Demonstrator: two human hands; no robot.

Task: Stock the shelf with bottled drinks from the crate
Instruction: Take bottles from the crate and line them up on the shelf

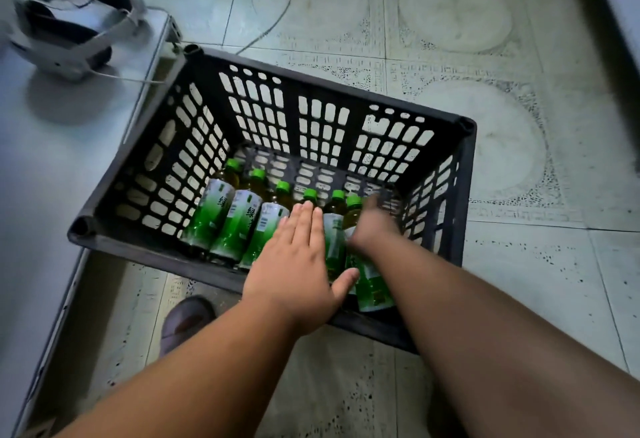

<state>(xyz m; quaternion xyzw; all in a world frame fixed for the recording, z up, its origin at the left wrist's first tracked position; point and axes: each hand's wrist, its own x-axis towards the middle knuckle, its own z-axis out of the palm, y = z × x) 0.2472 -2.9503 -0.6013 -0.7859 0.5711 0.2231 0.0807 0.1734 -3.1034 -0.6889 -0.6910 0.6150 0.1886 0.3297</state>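
Note:
A black slotted plastic crate (pixel 311 91) stands on the tiled floor. Several green-capped tea bottles (pixel 239 219) lie side by side on its bottom, caps pointing away from me. My left hand (pixel 298 257) reaches into the crate with straight fingers spread flat over a middle bottle, thumb out to the right. My right hand (pixel 372 223) is blurred; it reaches down over the rightmost bottle (pixel 370 281), and its fingers cannot be made out clearly.
A pale shelf surface (pixel 52 167) runs along the left, with a white headset (pixel 72 29) and cables on it. Cables trail over the floor behind the crate. A sandalled foot (pixel 187 320) stands just before the crate's near wall.

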